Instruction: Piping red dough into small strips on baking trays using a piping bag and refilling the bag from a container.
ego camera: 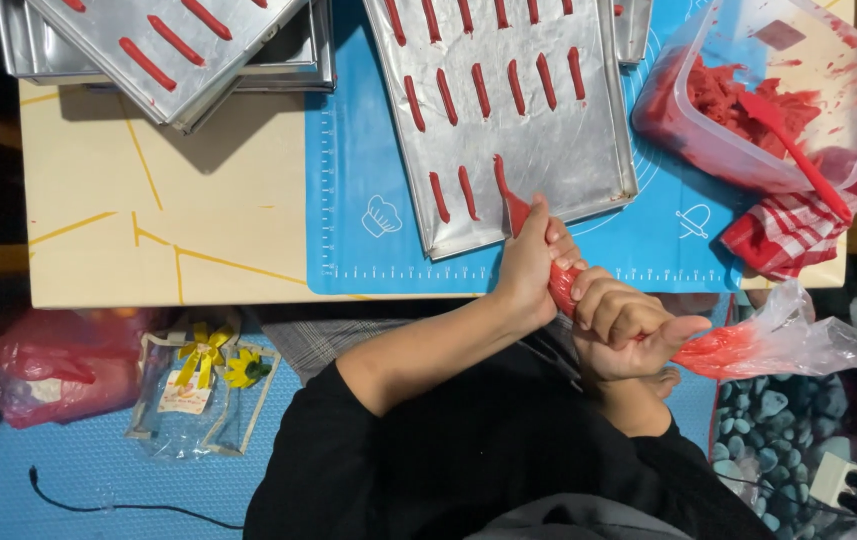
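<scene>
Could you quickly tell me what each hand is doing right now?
Left hand: closed around the piping bag near its tip.
Right hand: closed, squeezing the same bag.

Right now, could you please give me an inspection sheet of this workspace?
Surface: cream low table with blue silicone mat.
Job's things: red-filled plastic piping bag, tip on the metal baking tray of red strips.
Clutter: stacked metal trays; clear tub of red dough with red spatula; checked cloth.
Grippers: left hand guides bag; right hand squeezes it.
Cables: black cord on floor.
Surroundings: red plastic bag; white plug.
</scene>
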